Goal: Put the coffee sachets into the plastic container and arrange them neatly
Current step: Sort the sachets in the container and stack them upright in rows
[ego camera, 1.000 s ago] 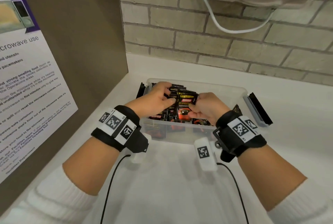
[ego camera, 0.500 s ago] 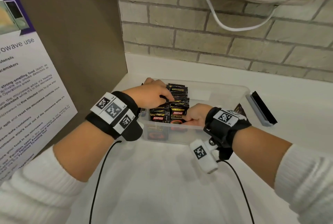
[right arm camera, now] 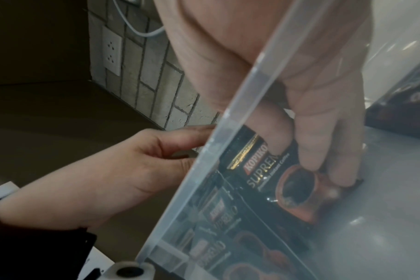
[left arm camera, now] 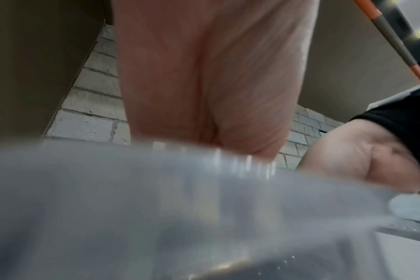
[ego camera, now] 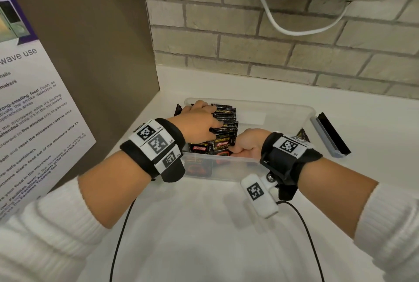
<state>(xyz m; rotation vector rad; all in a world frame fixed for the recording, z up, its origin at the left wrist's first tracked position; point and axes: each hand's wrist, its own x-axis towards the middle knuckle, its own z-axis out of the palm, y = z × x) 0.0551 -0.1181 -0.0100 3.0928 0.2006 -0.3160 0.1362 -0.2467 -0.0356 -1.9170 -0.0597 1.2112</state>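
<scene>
A clear plastic container (ego camera: 272, 106) stands on the white counter. Black Kopiko coffee sachets (ego camera: 224, 120) stand on edge in rows in its left half. My left hand (ego camera: 199, 120) rests on top of the rows, fingers laid across the sachet tops. My right hand (ego camera: 246, 146) hangs over the near wall. In the right wrist view its fingers (right arm camera: 309, 151) reach down inside the container (right arm camera: 240, 106) and press on the face of the front sachet (right arm camera: 276, 180). The left wrist view is mostly filled by the blurred container wall (left arm camera: 156, 189) and my palm (left arm camera: 204, 75).
The container's right half holds no sachets. A grey-blue and black latch (ego camera: 328, 134) lies open at its right end, with a dark sachet (ego camera: 302, 133) beside it. A brown panel with a poster (ego camera: 34, 111) stands close on the left, a brick wall (ego camera: 249, 55) behind.
A second ago both hands held a bundle of sachets over the container's middle. The bundle now stands in the left half; my left hand lies on top and my right hand presses its front.
</scene>
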